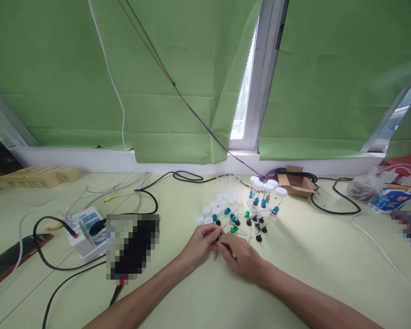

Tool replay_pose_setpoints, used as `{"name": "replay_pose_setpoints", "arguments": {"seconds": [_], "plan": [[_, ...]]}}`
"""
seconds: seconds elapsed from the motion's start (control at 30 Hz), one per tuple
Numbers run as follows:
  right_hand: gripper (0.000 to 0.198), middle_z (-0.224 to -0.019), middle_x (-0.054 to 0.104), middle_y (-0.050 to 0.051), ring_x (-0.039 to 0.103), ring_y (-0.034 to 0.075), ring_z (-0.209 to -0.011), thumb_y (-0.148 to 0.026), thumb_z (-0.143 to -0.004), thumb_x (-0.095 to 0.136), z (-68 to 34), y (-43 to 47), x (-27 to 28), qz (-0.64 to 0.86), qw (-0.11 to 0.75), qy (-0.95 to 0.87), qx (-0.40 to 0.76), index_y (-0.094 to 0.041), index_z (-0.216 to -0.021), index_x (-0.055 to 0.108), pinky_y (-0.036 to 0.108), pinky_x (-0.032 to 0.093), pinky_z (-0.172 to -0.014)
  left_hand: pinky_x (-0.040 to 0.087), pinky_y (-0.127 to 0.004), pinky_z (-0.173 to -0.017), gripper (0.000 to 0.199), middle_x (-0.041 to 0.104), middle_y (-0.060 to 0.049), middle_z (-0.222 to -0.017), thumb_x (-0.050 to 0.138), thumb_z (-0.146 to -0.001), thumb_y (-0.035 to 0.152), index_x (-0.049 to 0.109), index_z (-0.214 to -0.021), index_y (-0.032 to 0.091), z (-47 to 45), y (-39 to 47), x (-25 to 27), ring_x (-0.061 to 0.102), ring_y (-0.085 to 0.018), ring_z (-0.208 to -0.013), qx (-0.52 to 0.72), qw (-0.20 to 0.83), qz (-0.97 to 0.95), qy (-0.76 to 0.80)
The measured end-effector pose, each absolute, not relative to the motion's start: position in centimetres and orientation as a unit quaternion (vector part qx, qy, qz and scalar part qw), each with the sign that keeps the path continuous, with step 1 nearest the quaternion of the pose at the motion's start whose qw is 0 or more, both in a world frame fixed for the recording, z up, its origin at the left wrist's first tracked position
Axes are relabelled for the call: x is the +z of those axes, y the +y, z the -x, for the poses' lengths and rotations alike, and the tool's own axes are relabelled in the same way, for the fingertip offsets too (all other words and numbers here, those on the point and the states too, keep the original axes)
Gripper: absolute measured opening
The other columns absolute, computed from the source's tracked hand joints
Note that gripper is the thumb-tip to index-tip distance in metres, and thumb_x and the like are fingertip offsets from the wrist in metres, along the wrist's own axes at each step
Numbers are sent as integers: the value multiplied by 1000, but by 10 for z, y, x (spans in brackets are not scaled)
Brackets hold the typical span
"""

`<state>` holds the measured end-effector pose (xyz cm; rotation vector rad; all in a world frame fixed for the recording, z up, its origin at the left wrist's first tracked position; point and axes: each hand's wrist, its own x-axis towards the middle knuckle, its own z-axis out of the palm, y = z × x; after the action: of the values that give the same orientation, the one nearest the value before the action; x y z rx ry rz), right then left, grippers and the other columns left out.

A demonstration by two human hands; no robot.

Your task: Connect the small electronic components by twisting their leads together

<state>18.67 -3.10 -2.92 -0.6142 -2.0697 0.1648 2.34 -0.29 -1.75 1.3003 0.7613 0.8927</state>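
Note:
My left hand and my right hand meet low over the table, fingertips pinched together. Between them is something small and dark with a thin metal piece, mostly hidden by the fingers. Just beyond lie loose blue pieces, green pieces and black round-based pieces, several with thin metal pins. White round caps are grouped behind my left hand. Farther right stand several clear tubes with white lids, blue pieces inside. Clear tubes without lids stand behind the caps.
On the left, a white power strip has black cables around it. Near it is a pixelated dark object. An open cardboard box sits by the window wall. A blue-and-white packet and a white cable lie right.

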Motion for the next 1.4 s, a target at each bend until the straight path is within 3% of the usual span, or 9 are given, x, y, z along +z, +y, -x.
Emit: {"name": "replay_pose_setpoints", "arguments": {"seconds": [0.77, 1.4], "plan": [[20, -72, 55, 3, 51, 16, -64, -9, -96, 34, -187, -29, -36, 246, 453, -856, 47, -20, -85, 47, 27, 43, -60, 40, -24, -49, 31, 54, 0, -63, 61, -86, 44, 64, -80, 13, -24, -4, -16, 48, -10, -50, 392, 647, -562, 336], [16, -76, 60, 4, 55, 16, -66, -11, -94, 38, -188, -32, -32, 256, 456, -844, 118, -20, -93, 51, 28, 46, -60, 40, -24, -51, 31, 56, -1, -64, 61, -87, 42, 65, -80, 12, -24, -6, -15, 49, -10, -52, 398, 644, -565, 328]]}}
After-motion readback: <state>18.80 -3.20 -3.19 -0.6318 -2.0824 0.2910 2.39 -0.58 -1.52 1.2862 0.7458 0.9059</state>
